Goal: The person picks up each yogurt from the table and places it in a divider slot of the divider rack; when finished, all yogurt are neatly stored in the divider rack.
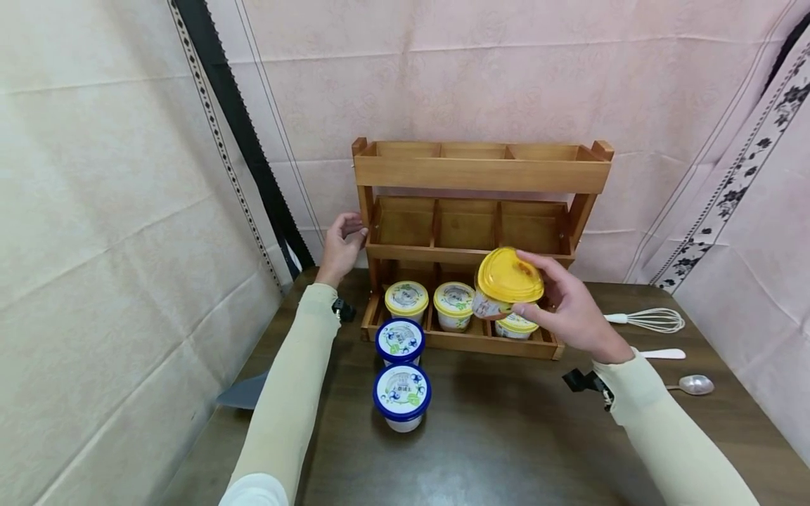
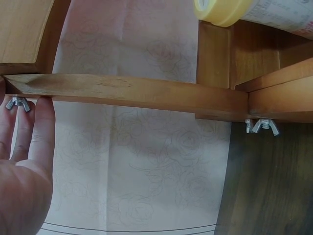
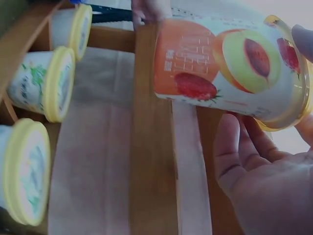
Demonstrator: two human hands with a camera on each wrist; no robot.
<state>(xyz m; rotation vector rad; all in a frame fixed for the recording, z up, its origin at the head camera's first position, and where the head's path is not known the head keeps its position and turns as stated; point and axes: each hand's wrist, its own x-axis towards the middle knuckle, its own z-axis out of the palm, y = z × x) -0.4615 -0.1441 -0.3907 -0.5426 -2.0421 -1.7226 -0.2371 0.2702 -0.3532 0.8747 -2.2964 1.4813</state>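
A yogurt cup (image 1: 506, 284) with a yellow lid is in my right hand (image 1: 572, 309), held before the wooden rack's middle tier. Peach and strawberry pictures show on the cup's side in the right wrist view, and my right fingers (image 3: 254, 142) lie around its lid end. My left hand (image 1: 343, 246) holds the left side post of the wooden rack (image 1: 481, 174). By a wing nut (image 2: 18, 103), the left fingertips press the post's edge in the left wrist view. Three yellow-lidded tubs (image 1: 406, 299) stand along the rack's bottom tier, the right one partly hidden by the held cup.
Two blue-lidded tubs (image 1: 401, 390) stand on the dark table (image 1: 500, 436), before the rack's left side. A whisk (image 1: 654, 320), a white handle (image 1: 663, 354) and a spoon (image 1: 695, 384) lie at right. A grey flat piece (image 1: 243, 392) lies left of my left forearm. Cloth hangs behind.
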